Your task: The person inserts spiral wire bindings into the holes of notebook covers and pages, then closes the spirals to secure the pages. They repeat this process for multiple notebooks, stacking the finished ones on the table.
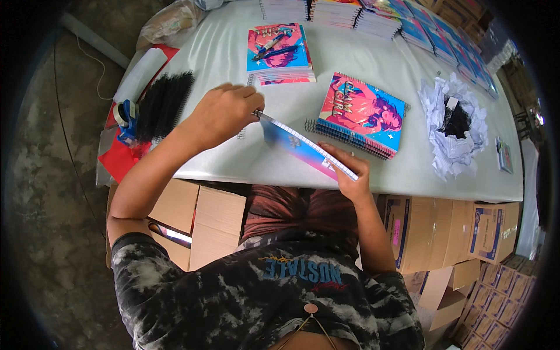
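Note:
My right hand (350, 172) grips a notebook (297, 146) near its lower right end, fingers behind and thumb in front. The notebook is tilted edge-up, showing its white page edges and a blue and pink cover. At its upper left end, my left hand (228, 114) is closed in a pinch. A thin spiral binding coil (241, 132) shows above and below that hand; the fingers partly hide it. Right of the held notebook lies a stack of spiral notebooks (367, 114) with illustrated covers. Another notebook stack (291, 73) lies farther back, with pliers (273, 45) and a blue tool on top.
Black coils (165, 105) lie at the table's left beside a blue tape dispenser (126, 119) and red sheets (116, 166). Crumpled white paper (434, 137) holds more black coils at the right. Notebook stacks (376, 23) line the back. Cardboard boxes (431, 227) stand below the table.

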`<state>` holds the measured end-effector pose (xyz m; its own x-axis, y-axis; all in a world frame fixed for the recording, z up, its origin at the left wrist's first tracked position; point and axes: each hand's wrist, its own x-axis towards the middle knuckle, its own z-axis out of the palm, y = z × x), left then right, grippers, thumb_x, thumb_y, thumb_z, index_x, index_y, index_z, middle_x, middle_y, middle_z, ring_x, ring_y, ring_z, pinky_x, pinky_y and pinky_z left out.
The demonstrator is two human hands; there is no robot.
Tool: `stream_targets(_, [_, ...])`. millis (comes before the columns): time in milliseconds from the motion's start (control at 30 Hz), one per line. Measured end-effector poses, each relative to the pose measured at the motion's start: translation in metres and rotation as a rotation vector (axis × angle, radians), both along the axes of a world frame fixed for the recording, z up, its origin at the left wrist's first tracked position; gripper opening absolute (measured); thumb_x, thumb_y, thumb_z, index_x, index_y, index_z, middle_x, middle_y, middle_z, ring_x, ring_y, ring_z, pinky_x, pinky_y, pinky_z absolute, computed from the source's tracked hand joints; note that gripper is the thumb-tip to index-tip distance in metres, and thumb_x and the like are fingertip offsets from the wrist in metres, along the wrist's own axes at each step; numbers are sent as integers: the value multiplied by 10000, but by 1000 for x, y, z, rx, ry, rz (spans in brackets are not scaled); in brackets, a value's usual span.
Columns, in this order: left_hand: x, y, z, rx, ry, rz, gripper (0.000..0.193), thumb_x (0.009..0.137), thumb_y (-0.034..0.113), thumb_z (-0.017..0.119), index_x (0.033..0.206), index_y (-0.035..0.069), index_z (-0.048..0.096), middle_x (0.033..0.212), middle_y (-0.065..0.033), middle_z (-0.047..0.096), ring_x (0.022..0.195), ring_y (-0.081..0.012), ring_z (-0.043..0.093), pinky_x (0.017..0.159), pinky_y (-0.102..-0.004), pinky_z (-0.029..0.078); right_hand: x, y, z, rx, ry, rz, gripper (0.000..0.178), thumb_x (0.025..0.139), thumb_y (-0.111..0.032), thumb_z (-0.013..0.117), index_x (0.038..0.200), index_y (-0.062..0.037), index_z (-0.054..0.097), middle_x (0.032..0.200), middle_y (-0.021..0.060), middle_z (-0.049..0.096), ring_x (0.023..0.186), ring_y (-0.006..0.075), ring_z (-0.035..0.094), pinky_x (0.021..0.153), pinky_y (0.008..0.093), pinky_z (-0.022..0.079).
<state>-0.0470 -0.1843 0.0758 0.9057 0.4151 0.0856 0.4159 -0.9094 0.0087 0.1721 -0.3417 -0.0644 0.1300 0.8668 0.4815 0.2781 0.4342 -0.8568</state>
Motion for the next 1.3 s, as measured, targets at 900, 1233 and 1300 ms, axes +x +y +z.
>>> stream_targets(900, [-36,-48,-166,466,-683,-175,848,772,686,461,1251,-12,410,1211,-114,501,1215,-429,353,930,-607,265,-30,-2,3,371,-239,-14,296,733,-21,659,1025,21,640,978,181,653,876,284,658,756,316,517])
stream_targets(1233, [-26,-50,-144,451,-853,-331,837,802,651,456,1344,24,339,1321,-187,372,1281,-358,259,1061,-532,121,-33,5,3,359,-201,82,316,723,-29,663,1031,34,631,970,190,651,871,287,658,761,334,520])
stream_targets(1300, [-29,-62,-162,301,-839,-235,849,792,644,479,1294,-33,372,1335,-204,358,1259,-383,285,1050,-535,160,-43,-1,0,334,-179,93,324,717,-33,670,1031,35,631,966,191,651,858,288,660,749,330,521])
